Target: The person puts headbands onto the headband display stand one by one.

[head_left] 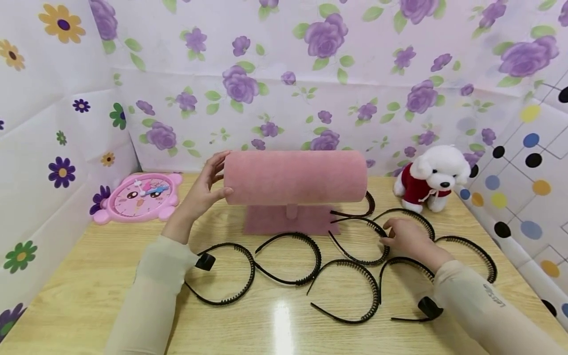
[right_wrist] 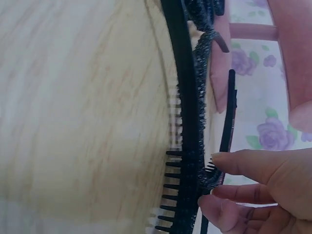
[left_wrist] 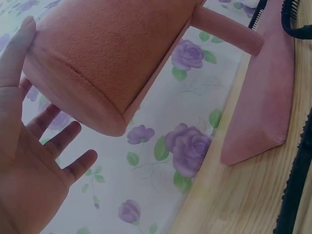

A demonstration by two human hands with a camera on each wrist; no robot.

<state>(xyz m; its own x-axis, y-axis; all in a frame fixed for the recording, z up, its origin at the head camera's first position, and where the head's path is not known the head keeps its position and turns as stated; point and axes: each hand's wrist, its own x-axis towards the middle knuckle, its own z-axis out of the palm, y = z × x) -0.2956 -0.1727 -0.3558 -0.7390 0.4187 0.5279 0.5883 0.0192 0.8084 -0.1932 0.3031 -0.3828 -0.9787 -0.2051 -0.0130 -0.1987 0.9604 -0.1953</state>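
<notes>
Toward the right edge of the surface (head_left: 97,296), a black headband (head_left: 387,252) is lying before the right end of the pink roll (head_left: 295,177); the right hand (head_left: 410,244) is pinching its arch. I am expecting it to be light, springy, slippery; the outer rim is probably offering safer hold than the thin teeth. The left wrist view is showing what the head view is partly hiding: the left hand (left_wrist: 34,151) is holding its fingers apart, thumb touching the roll.

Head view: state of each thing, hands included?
Pink display stand, upright, roll bare
Black headbands, loose, none on the roll
Pink clock, face visible
Plush dog, upright, in a red top
Left hand, at the roll's left end, fingers spread
Right hand, at a headband, grip unclear
</notes>
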